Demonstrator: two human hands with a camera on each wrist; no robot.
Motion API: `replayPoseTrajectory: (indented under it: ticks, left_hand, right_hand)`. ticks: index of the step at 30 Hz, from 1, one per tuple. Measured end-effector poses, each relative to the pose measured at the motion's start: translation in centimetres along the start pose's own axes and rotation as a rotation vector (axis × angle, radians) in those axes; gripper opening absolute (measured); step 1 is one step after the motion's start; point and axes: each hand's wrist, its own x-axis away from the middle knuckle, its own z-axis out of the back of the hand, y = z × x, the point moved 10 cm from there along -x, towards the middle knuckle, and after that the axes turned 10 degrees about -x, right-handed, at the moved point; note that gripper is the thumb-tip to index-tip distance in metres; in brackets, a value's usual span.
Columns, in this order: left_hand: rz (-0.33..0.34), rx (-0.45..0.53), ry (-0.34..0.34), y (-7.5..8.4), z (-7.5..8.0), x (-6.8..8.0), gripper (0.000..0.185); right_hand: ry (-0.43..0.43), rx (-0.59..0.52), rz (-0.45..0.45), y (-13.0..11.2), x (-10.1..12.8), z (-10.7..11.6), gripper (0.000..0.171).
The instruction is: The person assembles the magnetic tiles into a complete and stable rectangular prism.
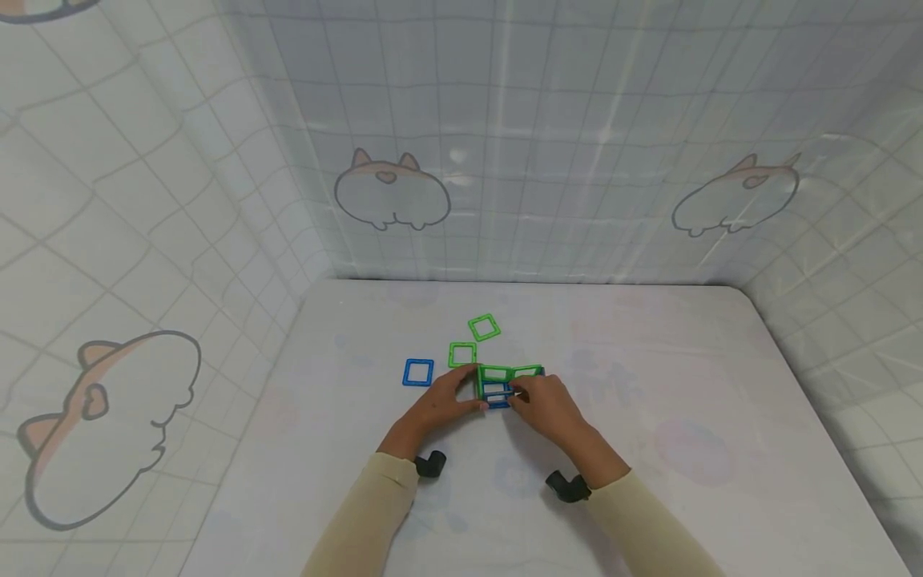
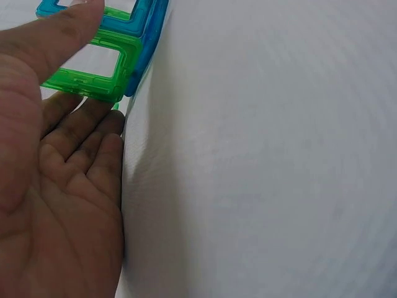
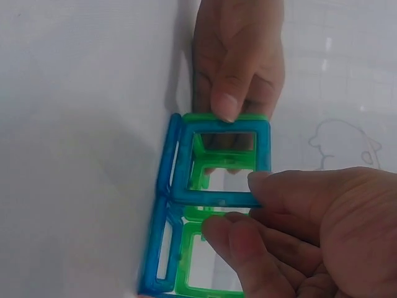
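Note:
A small box-like structure of green and blue square frame tiles [image 1: 502, 386] stands on the white table [image 1: 649, 385], between both hands. My left hand [image 1: 461, 397] holds its left side: the thumb [image 2: 74, 25] lies on top of a green tile [image 2: 93, 77] and the fingers [image 2: 87, 124] sit beneath it. My right hand [image 1: 524, 396] pinches the edge of the upper blue tile [image 3: 220, 197] between thumb and fingers. In the right wrist view the left thumb [image 3: 226, 102] presses on the green far edge [image 3: 248, 118].
Three loose tiles lie flat beyond the hands: a green one [image 1: 484, 327], another green one [image 1: 462, 354] and a blue one [image 1: 418, 373]. Patterned cloth walls [image 1: 505, 160] close the table at the back and both sides.

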Motion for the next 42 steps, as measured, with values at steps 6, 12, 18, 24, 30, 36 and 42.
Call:
replayPoseTrajectory:
  ticks: [6, 12, 18, 24, 30, 36, 42]
  left_hand:
    - [-0.014, -0.057, 0.010, 0.1, 0.0, 0.3, 0.097]
    - [-0.035, -0.070, 0.053, -0.2, 0.5, 0.6, 0.101]
    - [-0.041, -0.055, 0.131, -0.9, 2.0, 1.4, 0.094]
    - [-0.031, -0.096, 0.253, -1.8, 4.5, 1.8, 0.086]
    - [0.086, -0.231, 0.276, -3.7, 6.4, 1.7, 0.095]
    - [0.141, -0.298, 0.243, -5.3, 7.1, 1.4, 0.098]
    - [0.148, -0.318, 0.228, -6.0, 7.2, 1.3, 0.097]
  right_hand:
    - [0.000, -0.026, -0.011, 0.0, 0.3, 0.1, 0.029]
    - [-0.005, -0.006, -0.023, 0.5, 0.5, -0.1, 0.030]
    - [0.004, 0.011, -0.025, 0.4, 1.0, 0.2, 0.029]
    - [0.002, 0.009, -0.022, 0.7, 1.5, 0.5, 0.036]
    - [0.018, 0.001, 0.012, 0.7, 2.2, 0.8, 0.038]
    - [0.035, 0.020, 0.041, 0.7, 3.0, 1.0, 0.038]
    - [0.042, 0.013, 0.025, 1.3, 3.4, 1.1, 0.036]
